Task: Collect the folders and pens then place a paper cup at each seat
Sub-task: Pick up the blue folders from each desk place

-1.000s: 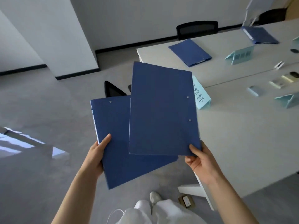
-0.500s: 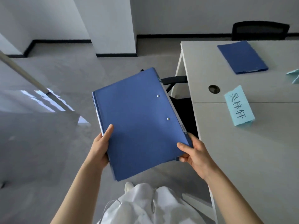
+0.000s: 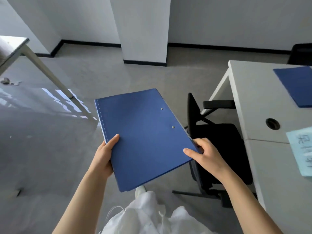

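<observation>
I hold a stack of blue folders [image 3: 143, 137] flat in front of me, above the floor. My left hand [image 3: 104, 157] grips its left edge, thumb on the cover. My right hand [image 3: 204, 154] grips the right edge, thumb on top and fingers curled under. Another blue folder [image 3: 297, 86] lies on the grey table [image 3: 256, 92] at the right edge of the view, out of my hands' reach. No pens or paper cups are in sight.
A black office chair [image 3: 217, 146] is tucked against the table's left end, just right of the folders. A light-blue name card [image 3: 302, 149] and a round cable hole [image 3: 272, 124] are on the table. A white column [image 3: 145, 29] stands ahead; another table's leg [image 3: 50, 75] slants at left.
The two folders, fanned apart a second ago, are now squared into one stack. My view has swung left, so the table has slid to the right edge.
</observation>
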### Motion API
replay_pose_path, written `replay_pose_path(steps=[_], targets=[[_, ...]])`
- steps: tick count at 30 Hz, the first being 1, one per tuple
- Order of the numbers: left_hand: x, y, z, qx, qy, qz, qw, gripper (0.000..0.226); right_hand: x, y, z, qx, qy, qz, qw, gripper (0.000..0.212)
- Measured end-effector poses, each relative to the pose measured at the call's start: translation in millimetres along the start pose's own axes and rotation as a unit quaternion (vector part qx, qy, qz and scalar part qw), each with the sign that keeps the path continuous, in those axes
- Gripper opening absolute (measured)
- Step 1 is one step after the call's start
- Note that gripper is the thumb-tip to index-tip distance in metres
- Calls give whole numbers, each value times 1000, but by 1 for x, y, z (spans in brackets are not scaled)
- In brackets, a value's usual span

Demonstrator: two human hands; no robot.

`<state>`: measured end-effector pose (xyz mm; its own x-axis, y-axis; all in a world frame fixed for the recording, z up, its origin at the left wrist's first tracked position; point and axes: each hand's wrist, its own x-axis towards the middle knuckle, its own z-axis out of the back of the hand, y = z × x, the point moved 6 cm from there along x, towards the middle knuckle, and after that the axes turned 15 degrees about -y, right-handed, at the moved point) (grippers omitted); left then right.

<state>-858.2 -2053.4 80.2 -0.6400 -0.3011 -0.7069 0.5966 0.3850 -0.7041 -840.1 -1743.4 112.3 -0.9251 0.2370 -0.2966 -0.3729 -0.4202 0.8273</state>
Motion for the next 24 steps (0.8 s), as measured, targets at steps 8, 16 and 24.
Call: replay_pose_path(steps=[8,16,24], targets=[[80,-102,3,35,38,-4,999,43,87,65,-80,40,39,-38,998,62],[146,-156,-64,106,76,17,991,34,183,73,-114,221,49,-191,955,62],[234,-233,-190,148,87,25,985,40,319,112,-85,230,-104,-144,957,27]])
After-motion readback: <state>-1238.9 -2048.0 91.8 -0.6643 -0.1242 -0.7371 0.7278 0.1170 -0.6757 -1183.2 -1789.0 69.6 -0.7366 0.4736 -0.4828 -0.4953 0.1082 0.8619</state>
